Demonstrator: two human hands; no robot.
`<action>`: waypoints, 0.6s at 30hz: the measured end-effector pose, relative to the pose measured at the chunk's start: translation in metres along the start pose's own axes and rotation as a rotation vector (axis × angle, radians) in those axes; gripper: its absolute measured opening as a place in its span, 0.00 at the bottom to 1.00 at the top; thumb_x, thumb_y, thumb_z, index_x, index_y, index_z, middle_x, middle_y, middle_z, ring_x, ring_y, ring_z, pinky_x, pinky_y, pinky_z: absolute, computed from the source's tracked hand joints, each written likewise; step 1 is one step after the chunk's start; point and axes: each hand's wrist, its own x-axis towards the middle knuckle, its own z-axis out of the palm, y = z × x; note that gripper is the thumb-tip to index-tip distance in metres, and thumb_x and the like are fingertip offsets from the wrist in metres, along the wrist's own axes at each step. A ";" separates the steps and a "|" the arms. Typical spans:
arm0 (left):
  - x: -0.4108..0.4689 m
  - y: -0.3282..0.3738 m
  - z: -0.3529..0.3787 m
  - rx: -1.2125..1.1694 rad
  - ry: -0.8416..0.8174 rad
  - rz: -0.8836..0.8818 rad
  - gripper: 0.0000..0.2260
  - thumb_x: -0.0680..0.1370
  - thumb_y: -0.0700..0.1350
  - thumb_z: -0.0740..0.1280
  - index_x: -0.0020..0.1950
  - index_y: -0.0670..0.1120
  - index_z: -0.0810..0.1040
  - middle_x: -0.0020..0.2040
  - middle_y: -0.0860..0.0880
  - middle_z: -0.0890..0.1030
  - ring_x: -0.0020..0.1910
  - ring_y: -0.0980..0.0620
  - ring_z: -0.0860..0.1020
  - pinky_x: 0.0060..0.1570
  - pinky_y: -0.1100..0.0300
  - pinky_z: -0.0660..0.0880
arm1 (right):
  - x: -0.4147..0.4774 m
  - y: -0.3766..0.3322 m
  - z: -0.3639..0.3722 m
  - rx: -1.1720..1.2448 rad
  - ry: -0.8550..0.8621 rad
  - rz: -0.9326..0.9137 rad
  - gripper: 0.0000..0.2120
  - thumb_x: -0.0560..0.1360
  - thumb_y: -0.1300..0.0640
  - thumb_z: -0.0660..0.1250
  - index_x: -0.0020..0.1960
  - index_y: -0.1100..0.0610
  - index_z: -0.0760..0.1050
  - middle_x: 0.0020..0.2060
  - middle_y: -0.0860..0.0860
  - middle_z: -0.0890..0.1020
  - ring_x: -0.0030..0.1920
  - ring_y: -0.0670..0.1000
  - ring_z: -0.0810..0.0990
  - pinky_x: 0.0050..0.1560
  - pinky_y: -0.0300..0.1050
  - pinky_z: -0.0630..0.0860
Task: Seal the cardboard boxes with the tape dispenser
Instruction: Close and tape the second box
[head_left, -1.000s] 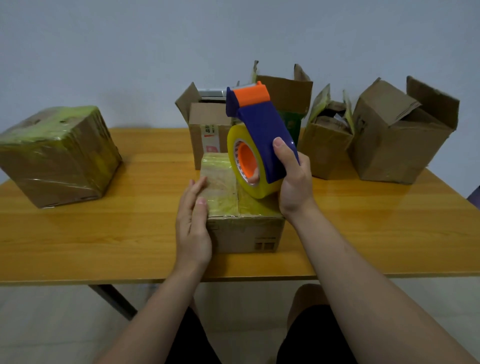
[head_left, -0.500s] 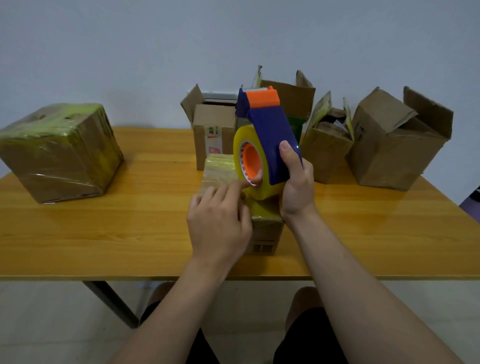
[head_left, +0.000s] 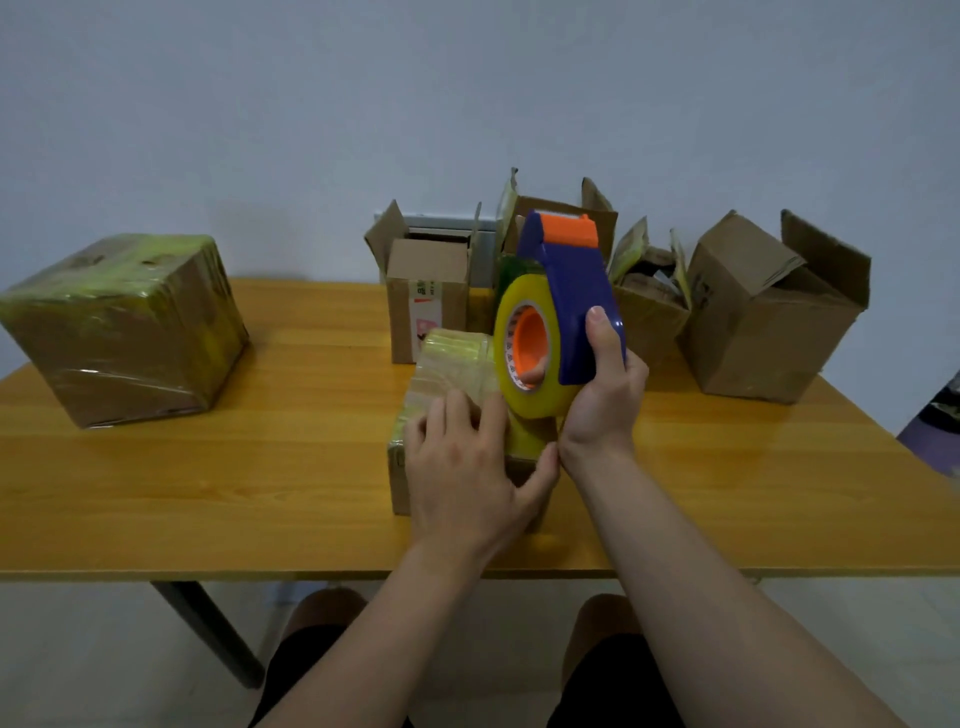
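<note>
Left hand (head_left: 462, 467) rests, fingers spread, on the small box (head_left: 451, 356) — right hand (head_left: 605, 400) grips the tape dispenser (head_left: 574, 296).

tape dispenser (head_left: 571, 296): blue, orange cap above right fingers (head_left: 602, 338); tape roll (head_left: 535, 402): yellow, orange core; box (head_left: 452, 358) under left fingers (head_left: 457, 415): brown, yellowish film; table (head_left: 260, 467): orange woodgrain

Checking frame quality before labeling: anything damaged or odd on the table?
The wrapped box at left has holes in its top and looks dented under heavy yellowish tape. The second open box from the right has ragged, torn flaps. Nothing spilled.
</note>
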 end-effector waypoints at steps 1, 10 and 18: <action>0.001 -0.002 0.000 0.006 0.007 0.004 0.28 0.77 0.73 0.58 0.51 0.48 0.74 0.49 0.46 0.75 0.48 0.46 0.72 0.49 0.50 0.69 | 0.000 -0.002 -0.002 -0.002 0.028 -0.008 0.12 0.79 0.49 0.66 0.51 0.57 0.83 0.40 0.49 0.86 0.42 0.47 0.84 0.39 0.37 0.79; 0.010 -0.041 -0.024 -0.139 -0.112 0.167 0.27 0.66 0.74 0.68 0.49 0.53 0.72 0.51 0.53 0.72 0.53 0.51 0.71 0.56 0.48 0.69 | 0.020 -0.037 -0.027 -0.200 -0.101 -0.022 0.12 0.77 0.45 0.68 0.49 0.51 0.85 0.42 0.49 0.87 0.44 0.48 0.84 0.41 0.38 0.80; 0.018 -0.105 -0.057 -0.511 -0.449 0.201 0.22 0.71 0.53 0.74 0.65 0.60 0.80 0.69 0.64 0.77 0.78 0.61 0.65 0.81 0.40 0.47 | 0.017 -0.047 -0.010 -0.241 -0.304 -0.018 0.13 0.80 0.50 0.66 0.41 0.51 0.85 0.36 0.50 0.84 0.36 0.49 0.82 0.36 0.39 0.77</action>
